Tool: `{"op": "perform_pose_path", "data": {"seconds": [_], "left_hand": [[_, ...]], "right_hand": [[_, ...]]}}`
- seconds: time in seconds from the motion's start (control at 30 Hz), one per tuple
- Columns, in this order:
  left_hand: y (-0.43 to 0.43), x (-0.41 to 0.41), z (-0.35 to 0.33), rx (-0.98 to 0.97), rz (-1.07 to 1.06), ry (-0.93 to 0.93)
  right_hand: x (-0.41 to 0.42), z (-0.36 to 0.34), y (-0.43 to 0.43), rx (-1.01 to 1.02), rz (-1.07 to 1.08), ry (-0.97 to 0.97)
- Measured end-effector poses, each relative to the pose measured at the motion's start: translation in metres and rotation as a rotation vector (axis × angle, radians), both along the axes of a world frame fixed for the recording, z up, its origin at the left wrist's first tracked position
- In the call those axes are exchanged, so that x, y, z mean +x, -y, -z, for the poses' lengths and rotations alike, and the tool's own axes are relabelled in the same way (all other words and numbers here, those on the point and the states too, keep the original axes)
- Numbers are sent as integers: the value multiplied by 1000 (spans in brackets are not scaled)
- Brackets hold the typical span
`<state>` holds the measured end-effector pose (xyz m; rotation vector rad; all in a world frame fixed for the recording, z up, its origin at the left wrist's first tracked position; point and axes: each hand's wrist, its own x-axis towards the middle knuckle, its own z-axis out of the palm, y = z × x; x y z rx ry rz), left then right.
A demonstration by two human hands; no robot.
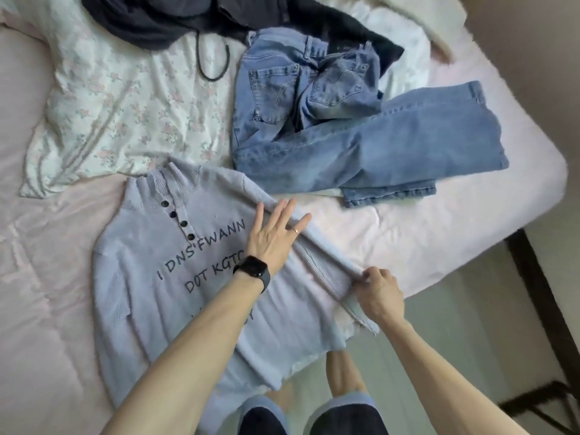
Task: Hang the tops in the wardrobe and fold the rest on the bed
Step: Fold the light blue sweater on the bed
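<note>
The sweater (150, 277) is laid front side up on the bed (408, 240), lettering and buttons (183, 223) exposed. Its long axis runs diagonally: the collar (163, 183) points away from the person and to the left, and the hem lies nearest the person, overhanging the bed edge.

The left hand (273, 233), with a watch (252, 268) at the wrist, is pressed flat on the chest of the sweater, fingers straight and spread, pointing away and to the right. The right hand (378, 288) is closed on the sweater's right edge, fingers curled round the fabric in a pinch. A long ridge of folded fabric is seen running between the two hands.

Jeans (345, 146) lie beyond the left hand's fingertips, apart from the sweater, waistband away from the person and legs doubled over toward the right. A floral top (125, 105) is spread beyond and left of the left hand, its lower edge near the collar. A dark garment (172, 20) is heaped farthest away, overlapping the floral top and the jeans.
</note>
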<state>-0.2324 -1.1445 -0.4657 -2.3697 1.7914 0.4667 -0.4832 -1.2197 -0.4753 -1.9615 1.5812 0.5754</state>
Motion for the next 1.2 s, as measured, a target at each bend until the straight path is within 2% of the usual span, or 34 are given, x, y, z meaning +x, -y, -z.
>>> {"op": "perform_pose_path", "data": {"seconds": [0.07,0.13,0.23,0.33,0.43,0.53,0.63,0.7,0.8,0.9,0.97,1.03,1.2], "left_hand": [[28,2,-2,26,87,54],[48,14,-7,-29,81,33],[80,31,-27,-128,-7,-45],[112,46,-45,-68,-155,-128],[127,51,-46,54,-224,-119],[128,41,-37,-53,-333,-43],[113,8,-22,-275,-470,51],[97,-21,-8,-392,-487,111],[79,-56,14,-407,-381,110],[86,-71,28,-406,-329,105],[104,-72,27,-441,-334,90],[124,-69,21,-471,-346,37],[168,-66,-6,-473,-414,-67]], "right_hand": [[-13,-10,19,-20,49,87],[-21,-27,44,-95,69,211],[-20,-63,102,-241,33,375],[3,-88,174,-382,-81,459],[31,-90,236,-476,-229,374],[44,-70,267,-467,-238,199],[29,-45,257,-520,-76,228],[14,-31,238,-521,136,309],[-3,-15,214,-376,541,444],[-11,-3,212,-148,795,595],[-10,0,221,6,894,678],[-7,1,233,71,982,770],[-11,-10,255,-43,1011,783]]}}
